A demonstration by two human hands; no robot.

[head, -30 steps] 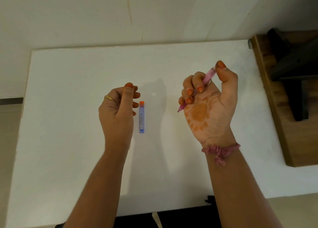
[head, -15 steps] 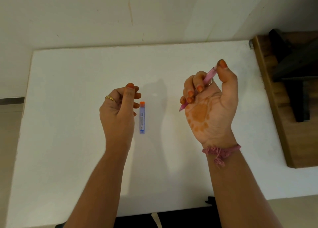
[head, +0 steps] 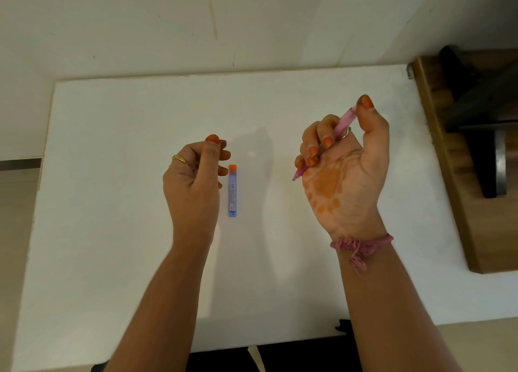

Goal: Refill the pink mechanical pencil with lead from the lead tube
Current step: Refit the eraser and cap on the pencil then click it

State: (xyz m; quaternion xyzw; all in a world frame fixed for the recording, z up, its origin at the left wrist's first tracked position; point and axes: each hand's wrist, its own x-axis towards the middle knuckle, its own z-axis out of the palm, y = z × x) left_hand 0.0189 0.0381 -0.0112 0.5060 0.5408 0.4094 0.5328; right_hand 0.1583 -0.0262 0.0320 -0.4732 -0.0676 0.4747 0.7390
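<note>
My right hand [head: 343,175] is raised over the right half of the white table [head: 117,231], fingers curled around the pink mechanical pencil [head: 342,126]. My thumb presses on its top end and its tip pokes out below my little finger. The blue lead tube [head: 232,195] with an orange cap lies flat on the table, pointing away from me. My left hand [head: 193,181] hovers just left of the tube with its fingers curled loosely; nothing shows in it, and whether it pinches something tiny is hidden.
A wooden piece of furniture [head: 454,175] with dark metal parts stands against the table's right edge. A pale wall rises behind the far table edge. Dark fabric [head: 280,357] lies at the near edge.
My right hand has shifted slightly, with the thumb staying on the pencil's top. The left hand and the lead tube are nearly where they were.
</note>
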